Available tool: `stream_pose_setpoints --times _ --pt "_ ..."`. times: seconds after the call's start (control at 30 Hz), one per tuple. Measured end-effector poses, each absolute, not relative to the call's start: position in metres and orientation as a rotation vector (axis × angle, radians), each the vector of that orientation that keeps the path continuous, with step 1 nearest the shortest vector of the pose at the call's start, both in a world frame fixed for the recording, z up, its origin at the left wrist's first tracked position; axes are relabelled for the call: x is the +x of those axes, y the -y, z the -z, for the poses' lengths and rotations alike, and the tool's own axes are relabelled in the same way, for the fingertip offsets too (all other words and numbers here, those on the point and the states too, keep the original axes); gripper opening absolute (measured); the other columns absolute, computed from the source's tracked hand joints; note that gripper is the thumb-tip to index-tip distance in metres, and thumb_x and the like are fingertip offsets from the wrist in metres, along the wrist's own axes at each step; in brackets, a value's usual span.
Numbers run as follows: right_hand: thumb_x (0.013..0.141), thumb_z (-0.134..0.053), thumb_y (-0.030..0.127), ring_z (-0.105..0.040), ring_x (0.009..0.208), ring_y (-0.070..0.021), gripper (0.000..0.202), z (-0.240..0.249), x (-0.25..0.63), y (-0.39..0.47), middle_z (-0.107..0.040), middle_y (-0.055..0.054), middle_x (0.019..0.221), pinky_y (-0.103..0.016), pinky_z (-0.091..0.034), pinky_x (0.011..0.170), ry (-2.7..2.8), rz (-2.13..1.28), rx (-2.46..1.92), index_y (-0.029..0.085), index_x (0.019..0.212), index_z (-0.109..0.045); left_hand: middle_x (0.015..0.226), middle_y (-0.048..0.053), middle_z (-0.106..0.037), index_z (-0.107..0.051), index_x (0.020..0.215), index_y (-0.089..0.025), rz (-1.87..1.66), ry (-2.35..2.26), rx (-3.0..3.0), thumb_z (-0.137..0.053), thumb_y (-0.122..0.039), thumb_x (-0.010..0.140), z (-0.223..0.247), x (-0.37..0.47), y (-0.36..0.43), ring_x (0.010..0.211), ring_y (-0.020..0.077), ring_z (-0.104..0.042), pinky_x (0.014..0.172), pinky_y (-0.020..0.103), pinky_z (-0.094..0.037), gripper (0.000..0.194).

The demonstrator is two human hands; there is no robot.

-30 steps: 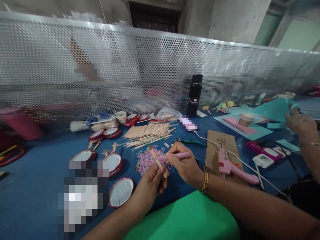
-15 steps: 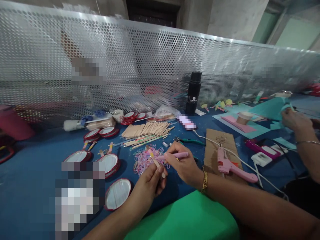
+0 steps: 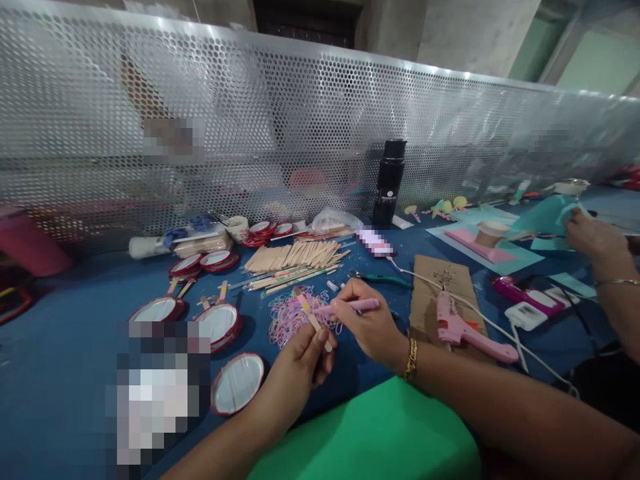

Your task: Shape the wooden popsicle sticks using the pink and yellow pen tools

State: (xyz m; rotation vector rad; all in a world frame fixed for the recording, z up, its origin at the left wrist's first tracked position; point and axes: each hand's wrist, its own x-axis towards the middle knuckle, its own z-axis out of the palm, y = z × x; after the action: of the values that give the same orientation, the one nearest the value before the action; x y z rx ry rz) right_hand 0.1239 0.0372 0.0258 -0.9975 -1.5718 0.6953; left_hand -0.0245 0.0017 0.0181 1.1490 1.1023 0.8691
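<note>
Between the fingers of my left hand (image 3: 307,357) is a wooden craft stick (image 3: 313,319), tilted, with a yellow patch and a brown end. My right hand (image 3: 367,323) grips a pink marker (image 3: 356,305), its tip at the coloured part of the stick. Behind and below the stick lies a heap of pastel rubber bands (image 3: 287,318). Several round, red-rimmed drum-like pieces (image 3: 239,383) lie left of my left hand, some with sticks attached. A pile of bare craft sticks (image 3: 295,257) is beyond the rubber bands.
A pink glue gun (image 3: 453,327) rests on cardboard (image 3: 417,297) at the right, its white cable crossing the table. Pliers (image 3: 383,280), a phone (image 3: 375,243) and a black flask (image 3: 390,183) stand or lie behind. Another person's hand (image 3: 593,233) holds turquoise sheet material at far right.
My hands stay almost in place, the marker still at the stick. The whole view shifts slightly. At far right, the other person's turquoise material has changed shape.
</note>
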Motion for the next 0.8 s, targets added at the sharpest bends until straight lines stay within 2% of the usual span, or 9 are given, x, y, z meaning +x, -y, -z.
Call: stream_pose_setpoints --times 0.8 --pt "0.085 -0.056 0.025 -0.053 0.063 -0.0140 0.020 -0.0242 0.1243 -0.0378 -0.058 0.002 0.065 -0.028 -0.042 0.062 1.540 -0.726 -0.996 0.021 0.066 -0.053 0.055 -0.006 -0.049 -0.053 0.076 -0.019 -0.877 -1.094 1.156 -0.058 -0.062 0.080 -0.0167 -0.0243 -0.0011 0.045 0.0073 -0.038 0.043 0.019 -0.024 0.043"
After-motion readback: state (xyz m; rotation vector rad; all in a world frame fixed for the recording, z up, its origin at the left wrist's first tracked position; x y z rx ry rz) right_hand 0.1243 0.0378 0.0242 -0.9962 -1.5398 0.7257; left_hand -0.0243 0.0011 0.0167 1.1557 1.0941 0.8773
